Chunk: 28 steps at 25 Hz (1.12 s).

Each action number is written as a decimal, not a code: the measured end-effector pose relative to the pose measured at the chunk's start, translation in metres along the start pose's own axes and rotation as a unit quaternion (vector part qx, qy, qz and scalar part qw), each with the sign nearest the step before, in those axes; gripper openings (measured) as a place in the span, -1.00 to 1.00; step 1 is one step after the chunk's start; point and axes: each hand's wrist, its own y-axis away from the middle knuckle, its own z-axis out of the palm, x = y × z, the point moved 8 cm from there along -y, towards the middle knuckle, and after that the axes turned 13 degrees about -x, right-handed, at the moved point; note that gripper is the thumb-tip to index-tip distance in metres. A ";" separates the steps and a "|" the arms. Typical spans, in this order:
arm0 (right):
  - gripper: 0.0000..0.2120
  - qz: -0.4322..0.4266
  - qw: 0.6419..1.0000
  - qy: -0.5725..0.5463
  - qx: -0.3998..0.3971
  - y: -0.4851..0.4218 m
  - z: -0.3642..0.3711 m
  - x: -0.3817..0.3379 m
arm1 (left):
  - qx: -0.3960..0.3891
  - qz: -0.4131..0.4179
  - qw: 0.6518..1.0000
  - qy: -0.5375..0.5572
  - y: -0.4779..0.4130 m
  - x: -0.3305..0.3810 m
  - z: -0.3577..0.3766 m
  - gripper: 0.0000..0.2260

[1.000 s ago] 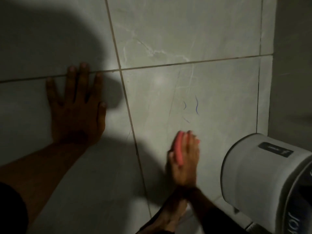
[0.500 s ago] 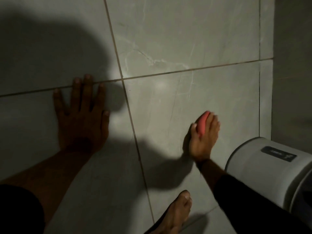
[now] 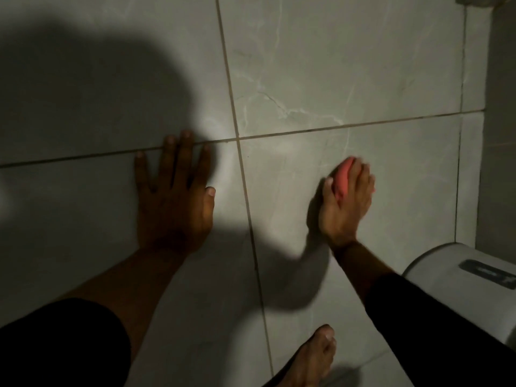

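Note:
My right hand grips a small pink-red pad and holds it against a grey marbled floor tile. The pad shows between thumb and fingers; most of it is hidden under the fingers. My left hand lies flat on the neighbouring tile with fingers spread and straight, its fingertips on the grout line. It holds nothing.
A white cylindrical appliance with a dark label lies at the lower right. My bare foot stands at the bottom edge. A wall rises at the right. A large shadow covers the tiles at the left.
My right hand moved the pad away from me and to the right, over the faint blue marks, which no longer show. The view shifted, so my left hand sits nearer the middle.

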 end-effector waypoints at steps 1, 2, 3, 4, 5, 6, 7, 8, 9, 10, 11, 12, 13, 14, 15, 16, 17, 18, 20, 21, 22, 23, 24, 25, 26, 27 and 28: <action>-0.20 -0.012 0.999 0.021 0.025 -0.021 -0.004 -0.036 | 0.003 0.003 1.000 -0.002 0.001 0.001 0.000 -0.33; -0.21 -0.068 0.995 0.069 0.031 -0.031 0.005 -0.078 | 0.008 0.005 1.000 -0.005 0.001 0.001 0.000 -0.33; -0.23 -0.160 0.979 0.121 0.034 -0.025 0.023 -0.118 | 0.013 0.005 1.000 -0.005 0.001 0.001 0.001 -0.34; -0.25 -0.249 0.953 0.169 0.023 -0.004 0.047 -0.142 | 0.016 0.005 1.000 -0.001 0.000 0.000 0.001 -0.34; -0.26 -0.314 0.928 0.200 -0.008 0.028 0.072 -0.147 | 0.015 0.004 1.000 0.006 -0.001 -0.001 0.002 -0.34; -0.26 -0.343 0.908 0.234 -0.049 0.061 0.090 -0.131 | 0.015 0.004 1.000 0.011 -0.001 -0.002 0.002 -0.34; -0.26 -0.344 0.898 0.261 -0.083 0.091 0.096 -0.103 | 0.016 0.003 1.000 0.013 -0.001 -0.002 0.001 -0.34; -0.26 -0.327 0.896 0.280 -0.106 0.109 0.091 -0.071 | 0.018 0.002 1.000 0.013 0.000 -0.001 0.001 -0.33; -0.25 -0.297 0.908 0.276 -0.109 0.110 0.077 -0.044 | 0.020 0.003 1.000 0.011 0.000 -0.001 0.001 -0.33; -0.24 -0.248 0.933 0.238 -0.105 0.093 0.058 -0.027 | 0.022 0.005 1.000 0.009 0.001 -0.001 0.002 -0.32; -0.24 -0.183 0.962 0.184 -0.089 0.065 0.039 -0.022 | 0.025 0.007 1.000 0.007 0.001 -0.002 0.003 -0.33; -0.25 -0.130 0.981 0.137 -0.051 0.031 0.023 -0.031 | 0.027 0.009 1.000 0.003 0.001 -0.002 0.004 -0.33; -0.26 -0.104 0.987 0.123 -0.007 0.001 0.013 -0.055 | 0.026 0.012 1.000 -0.002 0.001 -0.002 0.005 -0.34; -0.26 -0.111 0.985 0.134 0.015 -0.016 0.013 -0.086 | 0.023 0.013 1.000 -0.005 0.000 -0.002 0.006 -0.35; -0.27 -0.163 0.974 0.154 0.031 -0.015 0.024 -0.115 | 0.019 0.012 1.000 -0.004 0.000 -0.002 0.007 -0.36; -0.27 -0.231 0.956 0.178 0.035 0.001 0.044 -0.134 | 0.017 0.009 1.000 -0.001 -0.001 -0.002 0.007 -0.36; -0.28 -0.291 0.937 0.195 0.008 0.035 0.071 -0.137 | 0.018 0.007 1.000 0.000 0.000 -0.002 0.006 -0.36; -0.29 -0.323 0.921 0.213 -0.043 0.079 0.097 -0.121 | 0.017 0.006 1.000 0.000 0.000 -0.002 0.005 -0.36; -0.30 -0.322 0.910 0.235 -0.112 0.153 0.107 -0.057 | 0.010 0.004 1.000 0.007 0.000 -0.003 0.004 -0.35; -0.28 -0.302 0.917 0.238 -0.107 0.158 0.096 -0.025 | 0.007 0.006 1.000 0.005 0.001 -0.002 0.004 -0.35; -0.28 -0.273 0.931 0.225 -0.089 0.143 0.080 0.000 | 0.004 0.006 1.000 0.000 0.001 -0.002 0.004 -0.35; -0.29 -0.216 0.954 0.194 -0.072 0.114 0.060 0.015 | -0.001 0.007 1.000 -0.004 0.001 -0.001 0.005 -0.35; -0.29 -0.148 0.977 0.147 -0.041 0.081 0.041 0.022 | -0.005 0.008 1.000 -0.004 0.000 -0.001 0.005 -0.34; -0.28 -0.096 0.990 0.103 -0.010 0.053 0.027 0.018 | -0.008 0.008 1.000 -0.002 -0.001 -0.001 0.005 -0.33; -0.27 -0.076 0.994 0.079 0.002 0.041 0.026 0.006 | -0.011 0.009 1.000 -0.001 -0.001 -0.002 0.005 -0.32; -0.26 -0.094 0.991 0.093 0.006 0.046 0.035 -0.007 | -0.013 0.008 1.000 0.000 0.000 -0.002 0.005 -0.32; -0.26 -0.131 0.983 0.131 -0.003 0.068 0.055 -0.013 | -0.015 0.006 1.000 0.000 0.000 -0.003 0.004 -0.32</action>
